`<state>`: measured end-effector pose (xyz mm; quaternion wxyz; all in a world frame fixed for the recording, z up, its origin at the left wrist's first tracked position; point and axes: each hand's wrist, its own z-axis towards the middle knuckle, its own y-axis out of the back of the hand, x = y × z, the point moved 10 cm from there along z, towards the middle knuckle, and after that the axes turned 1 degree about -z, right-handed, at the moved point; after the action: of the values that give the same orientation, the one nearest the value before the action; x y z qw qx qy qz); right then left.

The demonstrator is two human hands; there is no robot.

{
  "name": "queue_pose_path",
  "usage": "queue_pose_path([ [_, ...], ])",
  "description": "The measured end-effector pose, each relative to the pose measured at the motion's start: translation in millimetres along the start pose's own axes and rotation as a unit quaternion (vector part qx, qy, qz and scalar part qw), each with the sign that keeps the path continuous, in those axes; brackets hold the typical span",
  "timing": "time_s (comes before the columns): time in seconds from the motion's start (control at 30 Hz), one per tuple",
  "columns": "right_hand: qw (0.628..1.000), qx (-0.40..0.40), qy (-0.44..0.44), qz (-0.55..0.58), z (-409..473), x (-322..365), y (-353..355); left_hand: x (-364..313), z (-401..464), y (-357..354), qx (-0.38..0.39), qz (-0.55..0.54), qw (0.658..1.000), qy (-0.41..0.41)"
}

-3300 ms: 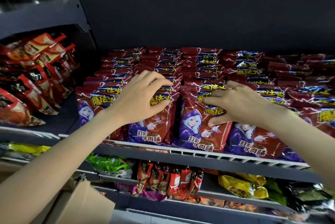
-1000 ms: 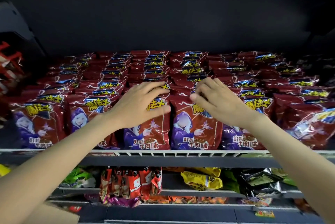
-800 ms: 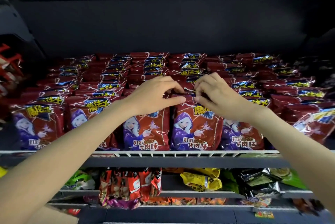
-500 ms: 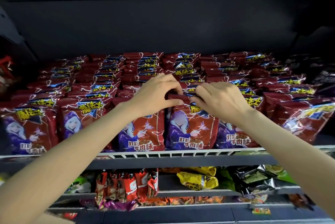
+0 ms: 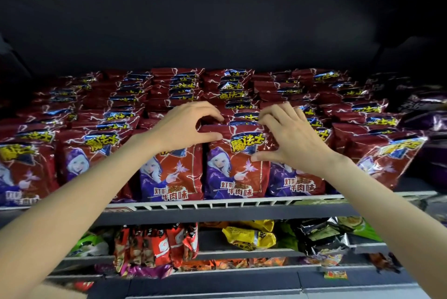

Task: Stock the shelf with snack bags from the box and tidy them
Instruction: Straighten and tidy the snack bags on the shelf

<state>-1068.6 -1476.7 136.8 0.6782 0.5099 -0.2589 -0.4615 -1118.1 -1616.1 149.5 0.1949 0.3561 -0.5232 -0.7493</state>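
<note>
Reaching up to the shelf (image 5: pixel 217 204), we have both hands on one front-row snack bag (image 5: pixel 235 163), standing upright with its long axis vertical. Our left hand (image 5: pixel 186 127) curls round its top left corner, thumb in front and fingers behind; our right hand (image 5: pixel 287 136) spreads over its upper right edge, thumb pressed to the face, fingers over the top. The bag lies directly between the two grips, both equally near. We judge the next nudge squares it with its neighbours. Fingertips behind the seal are hidden, and the box is out of view.
</note>
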Motion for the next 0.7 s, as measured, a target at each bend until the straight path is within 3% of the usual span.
queue_pose_path([
  [0.07, 0.998, -0.016, -0.004, 0.057, -8.0, -8.0, 13.1, -4.6, -0.8, 4.2, -0.005, -0.006, 1.0, 0.003],
  [0.2, 0.988, -0.103, -0.049, 0.108, -37.7, -57.0, 63.9, -55.9, -2.4, 24.1, -0.119, -0.011, 0.99, -0.076],
  [0.3, 0.998, -0.031, -0.056, 0.005, -47.7, -76.3, 59.2, -99.6, 9.5, 8.7, -0.149, 0.07, 0.977, -0.138],
  [0.43, 0.991, 0.095, -0.046, -0.077, -48.2, -74.1, 24.6, -113.5, 42.6, -33.0, -0.092, 0.162, 0.978, -0.093],
  [0.53, 0.99, 0.099, -0.069, -0.073, -48.2, -79.9, 23.4, -115.9, 55.7, -42.9, -0.086, 0.175, 0.977, -0.086],
  [0.7, 0.989, 0.078, -0.118, -0.033, -53.5, -86.2, 32.8, -112.3, 57.2, -51.7, -0.034, 0.102, 0.989, -0.1],
])
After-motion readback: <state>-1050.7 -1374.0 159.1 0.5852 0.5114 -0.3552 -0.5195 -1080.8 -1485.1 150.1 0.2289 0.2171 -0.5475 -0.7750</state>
